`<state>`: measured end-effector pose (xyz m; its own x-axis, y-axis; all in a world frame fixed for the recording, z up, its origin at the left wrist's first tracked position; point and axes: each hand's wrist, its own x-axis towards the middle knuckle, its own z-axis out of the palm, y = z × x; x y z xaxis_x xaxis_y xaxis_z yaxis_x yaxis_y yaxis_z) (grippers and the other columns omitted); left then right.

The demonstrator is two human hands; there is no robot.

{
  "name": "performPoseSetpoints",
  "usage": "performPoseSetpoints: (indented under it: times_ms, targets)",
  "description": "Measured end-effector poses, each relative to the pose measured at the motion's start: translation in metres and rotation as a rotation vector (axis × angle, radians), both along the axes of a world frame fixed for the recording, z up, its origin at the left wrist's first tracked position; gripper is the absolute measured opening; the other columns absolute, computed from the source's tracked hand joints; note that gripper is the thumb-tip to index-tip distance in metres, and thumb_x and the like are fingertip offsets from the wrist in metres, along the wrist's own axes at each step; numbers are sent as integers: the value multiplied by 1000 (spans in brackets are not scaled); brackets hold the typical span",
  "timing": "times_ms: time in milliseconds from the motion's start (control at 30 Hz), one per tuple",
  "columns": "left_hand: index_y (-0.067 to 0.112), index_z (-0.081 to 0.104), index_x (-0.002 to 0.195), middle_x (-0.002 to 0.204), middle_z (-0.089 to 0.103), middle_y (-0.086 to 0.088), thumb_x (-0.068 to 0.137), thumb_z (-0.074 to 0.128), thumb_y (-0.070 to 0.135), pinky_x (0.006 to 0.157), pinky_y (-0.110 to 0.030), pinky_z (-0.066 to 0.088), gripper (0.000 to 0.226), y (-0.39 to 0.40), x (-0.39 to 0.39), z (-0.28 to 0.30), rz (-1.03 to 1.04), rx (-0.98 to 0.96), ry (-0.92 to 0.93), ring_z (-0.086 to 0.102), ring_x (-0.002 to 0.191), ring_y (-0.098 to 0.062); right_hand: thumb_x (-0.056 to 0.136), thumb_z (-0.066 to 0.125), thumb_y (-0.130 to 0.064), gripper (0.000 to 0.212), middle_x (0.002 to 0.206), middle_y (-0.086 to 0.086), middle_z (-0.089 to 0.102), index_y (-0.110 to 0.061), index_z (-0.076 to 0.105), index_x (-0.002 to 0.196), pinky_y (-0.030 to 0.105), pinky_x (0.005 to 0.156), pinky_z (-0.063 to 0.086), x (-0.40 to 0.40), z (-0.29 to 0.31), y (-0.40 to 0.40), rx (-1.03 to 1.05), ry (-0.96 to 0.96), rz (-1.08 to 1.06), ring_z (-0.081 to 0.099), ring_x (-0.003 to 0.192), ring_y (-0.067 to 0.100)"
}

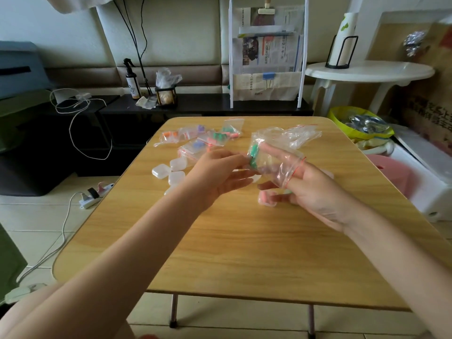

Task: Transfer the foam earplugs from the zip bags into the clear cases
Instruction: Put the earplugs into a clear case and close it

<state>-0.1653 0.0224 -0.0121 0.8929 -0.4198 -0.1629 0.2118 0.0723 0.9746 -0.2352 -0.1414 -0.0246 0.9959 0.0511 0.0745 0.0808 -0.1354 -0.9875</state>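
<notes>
From my head camera, little writing can be read. The newspapers (267, 57) in the white rack at upper centre carry print too small to make out, the spray bottle (132, 80) left of them has a label I cannot read, and the cardboard box (425, 94) at the right edge shows large red characters that are cut off and blurred.

At mid-frame my right hand (315, 189) has two fingers pushed into the mouth of a clear zip bag (274, 157) with a red seal line, stretching it wide, the fingers fairly straight inside. My left hand (217, 174) pinches the bag's closed end through the plastic, right where the green earplugs (253, 155) sit inside. A second, crumpled bag (296, 135) shows just behind; whether it touches my fingers I cannot tell.

Under my right hand, on the wooden table (244, 253), lies a clear case with pink earplugs (266, 198), partly hidden by my fingers. Three shut clear cases (171, 170) sit left of my left hand; a fourth is mostly hidden behind my wrist. Above them in the frame lies a pile of filled zip bags (203, 139) with orange, purple, green and pink plugs, their count hard to settle.
</notes>
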Motion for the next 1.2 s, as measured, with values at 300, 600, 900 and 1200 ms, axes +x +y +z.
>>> performPoseSetpoints:
  times_ms: [300, 600, 900, 1200]
  targets:
    - [7, 64, 77, 69, 69, -2, 78, 71, 4, 63, -20, 57, 8, 1, 0, -2, -41, 143, -106, 66, 66, -9, 97, 47, 0, 48, 121, 24, 55, -37, 54, 127, 45, 83, 56, -2, 0, 0, -105, -1, 24, 65, 96, 38]
    - [6, 60, 82, 72, 66, -6, 87, 62, -1, 70, -25, 59, 9, -5, 0, -2, 17, 56, -133, 67, 65, -13, 97, 52, -13, 16, 99, 16, 64, -14, 63, 108, 8, 52, 44, 0, 0, -3, -72, -67, -165, 69, 78, 18]
    - [3, 58, 83, 83, 63, -11, 80, 65, -8, 73, -24, 57, 14, -9, -7, -2, -29, 1, -175, 68, 74, -16, 90, 60, -10, 33, 95, 16, 72, -19, 61, 122, 14, 61, 51, -2, -2, 2, -38, -31, -85, 72, 78, 16]
    - [-10, 58, 103, 84, 56, -14, 89, 59, -2, 66, -22, 58, 17, -14, -9, -9, 58, -100, 138, 60, 72, -17, 88, 62, -1, 25, 91, -4, 75, -15, 72, 107, 12, 64, 52, 2, -9, 0, -11, -112, -243, 71, 76, 5]
